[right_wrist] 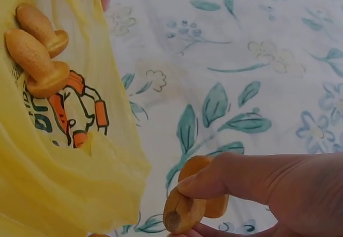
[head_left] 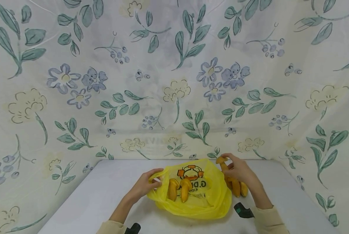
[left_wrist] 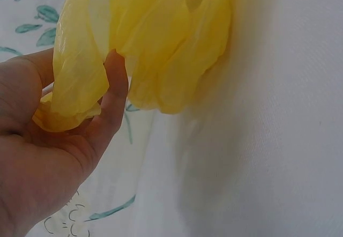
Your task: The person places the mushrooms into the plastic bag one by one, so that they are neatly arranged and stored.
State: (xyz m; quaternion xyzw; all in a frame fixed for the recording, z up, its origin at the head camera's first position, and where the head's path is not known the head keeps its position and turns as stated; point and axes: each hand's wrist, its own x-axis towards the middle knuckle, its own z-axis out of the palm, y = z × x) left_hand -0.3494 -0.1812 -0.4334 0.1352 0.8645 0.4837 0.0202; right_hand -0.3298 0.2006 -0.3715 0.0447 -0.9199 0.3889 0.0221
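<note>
A yellow plastic bag lies with its mouth spread on the table. My left hand grips the bag's handle at the left rim; in the left wrist view the yellow plastic passes between the thumb and fingers of that hand. Inside the bag lie two brown mushrooms, side by side on the printed side. Beyond the bag's right edge, my right hand pinches another mushroom, raised with its cap up. The right wrist view shows this mushroom's stem end under the thumb.
Several more mushrooms lie on the white table right of the bag, below my right hand. A floral sheet hangs behind the table's back edge and along its sides. Dark wrist devices sit by both sleeves.
</note>
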